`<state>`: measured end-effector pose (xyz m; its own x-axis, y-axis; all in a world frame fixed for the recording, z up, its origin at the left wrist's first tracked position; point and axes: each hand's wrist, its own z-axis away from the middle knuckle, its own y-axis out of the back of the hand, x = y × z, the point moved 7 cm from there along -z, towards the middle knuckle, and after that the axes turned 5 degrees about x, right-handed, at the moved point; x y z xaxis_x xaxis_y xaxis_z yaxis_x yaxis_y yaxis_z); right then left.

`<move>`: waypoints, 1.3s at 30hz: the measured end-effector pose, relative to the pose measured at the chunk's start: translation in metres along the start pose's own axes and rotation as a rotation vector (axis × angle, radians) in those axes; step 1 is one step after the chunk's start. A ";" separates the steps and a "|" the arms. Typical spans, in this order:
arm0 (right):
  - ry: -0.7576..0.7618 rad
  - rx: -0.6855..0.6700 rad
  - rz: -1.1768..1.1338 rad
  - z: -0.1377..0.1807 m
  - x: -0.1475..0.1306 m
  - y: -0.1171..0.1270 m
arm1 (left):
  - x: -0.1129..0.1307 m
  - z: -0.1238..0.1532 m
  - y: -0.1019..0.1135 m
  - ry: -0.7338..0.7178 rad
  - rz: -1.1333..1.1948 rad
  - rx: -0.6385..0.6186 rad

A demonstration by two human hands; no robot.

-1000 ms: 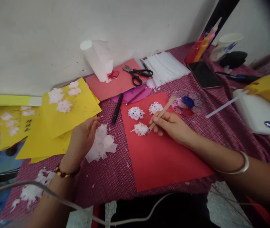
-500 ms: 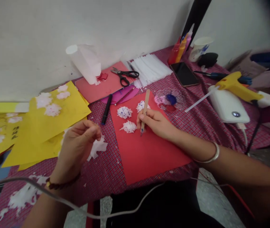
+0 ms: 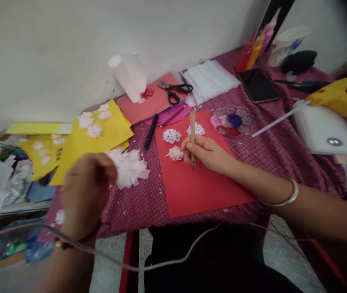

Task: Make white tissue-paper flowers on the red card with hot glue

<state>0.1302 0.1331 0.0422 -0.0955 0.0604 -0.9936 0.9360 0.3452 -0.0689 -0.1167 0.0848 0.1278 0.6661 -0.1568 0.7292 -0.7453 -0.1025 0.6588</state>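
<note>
My right hand [image 3: 202, 152] grips a flat wooden stick [image 3: 193, 124], held upright with its darkened tip down over the red paper sheet [image 3: 188, 189]. Three crumpled white tissue flowers lie on the sheet: a blue-speckled flower [image 3: 171, 135], another speckled flower [image 3: 198, 129] partly behind the stick, and a plain flower [image 3: 175, 153] beside my fingertips. My left hand [image 3: 86, 191] is raised over the table's left part, its curled fingers smeared by motion; whether they hold anything does not show. Just right of it lies a pile of white tissue pieces [image 3: 130, 167].
A black marker [image 3: 151, 132], scissors [image 3: 175, 90] and a plastic palette [image 3: 234, 121] with blue, pink and red paint lie around the sheet. Yellow papers [image 3: 100, 142] are at left. A glue gun [image 3: 338, 99], power bank [image 3: 326, 128] and phone [image 3: 258, 84] stand right. A cable [image 3: 124, 264] crosses in front.
The view has shifted, so the table's things sit farther right. My left hand has moved left, away from the tissue pile, uncovering more of it. My right hand keeps its hold on the stick.
</note>
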 end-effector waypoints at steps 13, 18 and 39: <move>0.031 -0.153 0.325 0.008 -0.005 -0.021 | -0.001 0.021 -0.128 0.439 0.835 -0.262; 0.030 -0.193 0.332 0.010 -0.007 -0.021 | -0.002 0.024 -0.122 0.298 0.585 -0.232; 0.017 -0.273 0.149 0.013 -0.010 -0.022 | -0.059 -0.085 -0.042 0.030 -0.909 -0.127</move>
<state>0.1150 0.1130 0.0526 0.0282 0.1444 -0.9891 0.8145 0.5703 0.1065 -0.1223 0.1814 0.0732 0.9961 -0.0426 -0.0767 0.0739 -0.0645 0.9952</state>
